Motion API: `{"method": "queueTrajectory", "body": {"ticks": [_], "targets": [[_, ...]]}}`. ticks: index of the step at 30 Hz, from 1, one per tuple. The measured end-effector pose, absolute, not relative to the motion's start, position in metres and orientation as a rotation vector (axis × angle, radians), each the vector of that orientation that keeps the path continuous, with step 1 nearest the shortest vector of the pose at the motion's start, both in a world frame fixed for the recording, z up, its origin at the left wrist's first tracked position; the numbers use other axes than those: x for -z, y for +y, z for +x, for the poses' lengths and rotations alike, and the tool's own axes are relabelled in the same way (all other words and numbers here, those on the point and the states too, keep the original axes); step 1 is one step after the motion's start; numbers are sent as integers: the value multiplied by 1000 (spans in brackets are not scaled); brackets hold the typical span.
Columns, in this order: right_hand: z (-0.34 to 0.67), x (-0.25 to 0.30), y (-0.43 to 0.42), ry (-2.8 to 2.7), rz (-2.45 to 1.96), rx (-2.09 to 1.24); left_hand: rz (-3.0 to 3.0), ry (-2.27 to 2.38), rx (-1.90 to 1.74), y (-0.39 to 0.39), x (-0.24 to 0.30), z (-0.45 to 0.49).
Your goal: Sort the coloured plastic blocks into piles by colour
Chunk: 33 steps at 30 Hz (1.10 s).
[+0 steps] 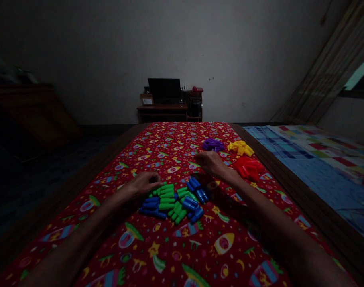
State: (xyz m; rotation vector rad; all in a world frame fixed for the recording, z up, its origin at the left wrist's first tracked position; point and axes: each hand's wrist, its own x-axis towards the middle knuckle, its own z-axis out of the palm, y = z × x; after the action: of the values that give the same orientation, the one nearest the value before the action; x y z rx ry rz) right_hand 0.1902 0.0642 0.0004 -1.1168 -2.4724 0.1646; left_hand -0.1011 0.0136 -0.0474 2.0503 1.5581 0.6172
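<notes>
A mixed heap of green plastic pieces (166,195) and blue plastic pieces (190,203), small and rounded at the ends, lies on the red patterned cloth (176,247). At the heap's upper left edge is my left hand (146,181), its fingers curled together beside the green pieces; what they hold, if anything, is hidden. My right hand (211,162) is above the cloth beyond the heap, just short of a purple pile (213,144). Its fingers are bent inward and closed, with their grip hidden. Near the right forearm are a yellow pile (241,148) and a red pile (248,168) of similar pieces.
The cloth covers a long table with a dark brown edge (259,159). Beyond its far end stand a small desk (162,107) and a black monitor (164,89). Checked bedding (307,155) lies on the right. A wooden cabinet (29,111) stands at left.
</notes>
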Motion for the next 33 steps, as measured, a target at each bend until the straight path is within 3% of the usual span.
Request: {"method": "queueTrajectory", "body": {"ticks": [5,10,18,24,27,33], "targets": [[157,6,36,-2530,-767,-473,2044,1552,-652,8,40,-90],[149,22,29,-2620,-680,-529,2048,1429,-506,9,33,-95],[146,28,34,-2451,-812,-672,1731,1350,-920,7,30,-81],[142,31,36,-2448,-770,-742,1780,1380,-1023,0,21,-61],[154,18,47,-2447,-931,-546,1901,1435,-896,2,17,-76],[208,-10,77,-2613,-1334,-361,2067,1511,-296,4,17,-123]]}}
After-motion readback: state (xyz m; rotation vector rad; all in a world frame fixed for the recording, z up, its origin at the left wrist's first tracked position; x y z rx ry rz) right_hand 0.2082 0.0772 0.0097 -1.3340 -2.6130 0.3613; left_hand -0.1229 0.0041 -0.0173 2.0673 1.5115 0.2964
